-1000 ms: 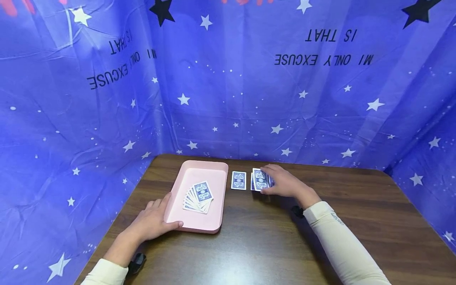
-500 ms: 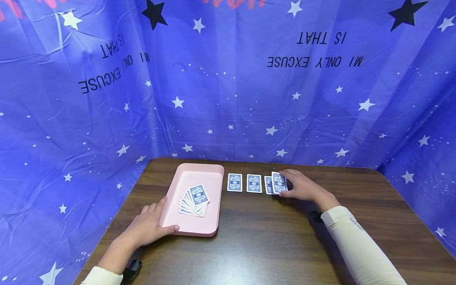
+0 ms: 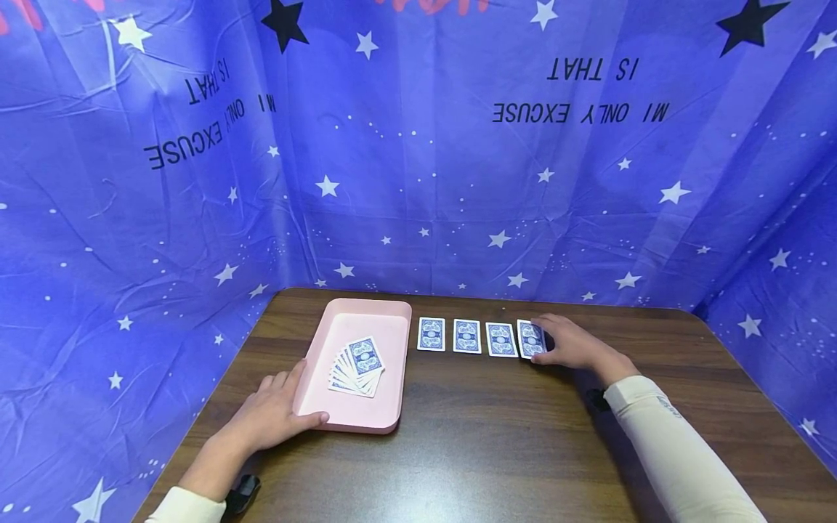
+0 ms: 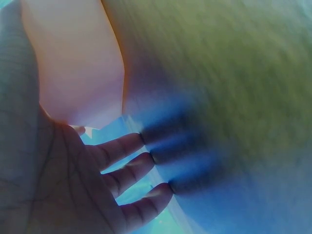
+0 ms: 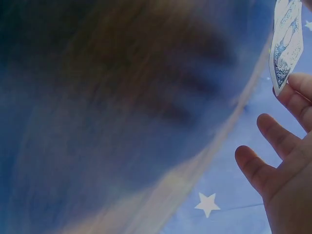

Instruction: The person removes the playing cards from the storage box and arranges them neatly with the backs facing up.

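Note:
My right hand [image 3: 572,344] pinches a blue-and-white playing card [image 3: 530,339] between thumb and fingers, close over the table at the right end of a row. Left of it lie three face-down playing cards, spaced apart: a near one [image 3: 501,340], a middle one [image 3: 467,337] and one beside the tray [image 3: 431,334]. In the right wrist view the held card [image 5: 286,46] shows its patterned back, the other fingers spread. My left hand [image 3: 264,418] rests against the pink tray [image 3: 366,309], its thumb on the near rim and its straight fingers along the left side.
A fan of several face-down playing cards [image 3: 358,367] lies inside the tray. The brown wooden table [image 3: 471,436] extends in front and to the right. A blue curtain [image 3: 425,181] with stars closes off the back and both sides.
My right hand has moved right along the row, and the laid cards have come into full view one after another. The left hand stays at the tray. The head view has shifted slightly.

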The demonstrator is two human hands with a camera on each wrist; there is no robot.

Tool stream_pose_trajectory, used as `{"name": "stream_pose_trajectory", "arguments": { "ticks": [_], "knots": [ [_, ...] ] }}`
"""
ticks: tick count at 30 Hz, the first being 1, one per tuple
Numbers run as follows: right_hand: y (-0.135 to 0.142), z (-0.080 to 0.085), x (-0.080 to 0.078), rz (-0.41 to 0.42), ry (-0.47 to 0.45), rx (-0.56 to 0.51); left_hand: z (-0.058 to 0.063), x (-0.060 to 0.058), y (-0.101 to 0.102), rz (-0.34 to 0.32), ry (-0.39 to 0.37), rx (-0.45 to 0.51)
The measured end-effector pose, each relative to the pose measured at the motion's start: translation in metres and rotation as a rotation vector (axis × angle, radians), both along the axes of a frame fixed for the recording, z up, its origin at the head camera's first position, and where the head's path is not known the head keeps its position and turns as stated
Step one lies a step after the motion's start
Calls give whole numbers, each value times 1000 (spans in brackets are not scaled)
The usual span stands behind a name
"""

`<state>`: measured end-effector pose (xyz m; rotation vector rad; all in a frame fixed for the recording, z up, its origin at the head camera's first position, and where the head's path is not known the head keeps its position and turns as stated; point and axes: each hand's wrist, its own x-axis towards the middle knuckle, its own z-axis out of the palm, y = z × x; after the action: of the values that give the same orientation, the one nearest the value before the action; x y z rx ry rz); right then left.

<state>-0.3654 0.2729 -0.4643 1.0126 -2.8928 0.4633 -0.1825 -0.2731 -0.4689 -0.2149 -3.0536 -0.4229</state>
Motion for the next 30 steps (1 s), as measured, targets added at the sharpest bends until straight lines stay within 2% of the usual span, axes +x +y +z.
{"name": "stream_pose_trajectory", "arguments": {
  "ticks": [18,30],
  "knots": [
    [8,-6,-12,-46,-74,58,-1,-1,0,1,22,-5],
    [4,-5,-11,-42,-109,44,2,2,1,4,-1,-1]
  ]
}}
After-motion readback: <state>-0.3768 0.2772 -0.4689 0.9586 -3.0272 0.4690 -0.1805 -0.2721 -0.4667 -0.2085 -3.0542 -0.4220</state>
